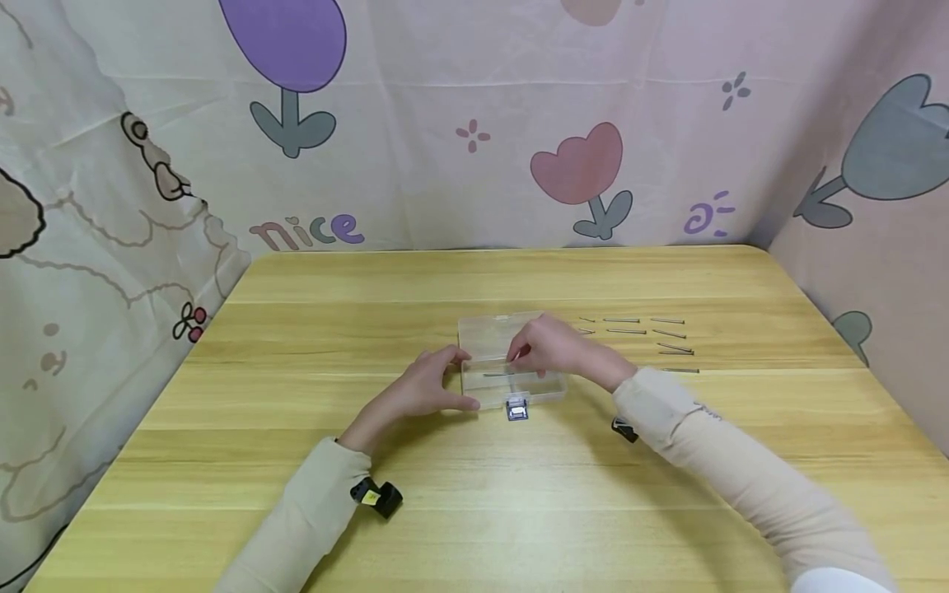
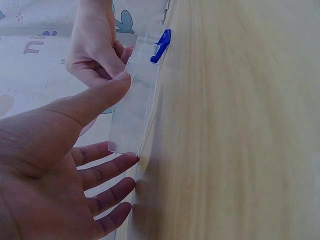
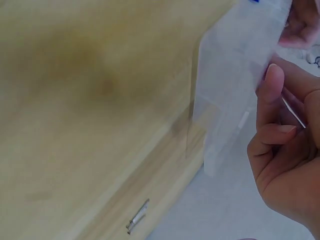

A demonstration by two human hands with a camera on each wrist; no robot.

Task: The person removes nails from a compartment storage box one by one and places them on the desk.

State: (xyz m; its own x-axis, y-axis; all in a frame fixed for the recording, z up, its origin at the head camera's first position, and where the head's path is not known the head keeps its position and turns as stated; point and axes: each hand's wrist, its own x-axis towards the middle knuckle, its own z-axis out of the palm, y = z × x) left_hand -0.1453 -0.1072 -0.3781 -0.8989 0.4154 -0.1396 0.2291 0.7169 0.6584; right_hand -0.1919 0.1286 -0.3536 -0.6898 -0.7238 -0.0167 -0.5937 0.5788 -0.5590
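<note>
A clear plastic box (image 1: 511, 387) (image 2: 137, 95) (image 3: 235, 75) lies at the middle of the wooden table (image 1: 474, 494), its lid open and its latch (image 1: 516, 409) (image 2: 161, 45) toward me. My left hand (image 1: 433, 383) (image 2: 75, 150) holds the box's left end between thumb and fingers. Over the box, my right hand (image 1: 544, 346) (image 3: 285, 150) pinches a thin metal nail (image 3: 294, 112) between its fingertips. One nail (image 1: 504, 375) lies inside the box. The right hand (image 2: 95, 45) also shows in the left wrist view, past the box.
Several loose nails (image 1: 652, 333) (image 3: 137, 217) lie in rows on the table, right of the box. Patterned cloth walls (image 1: 474, 123) enclose the table at the back and both sides. A black wrist camera (image 1: 378, 496) sits on each sleeve.
</note>
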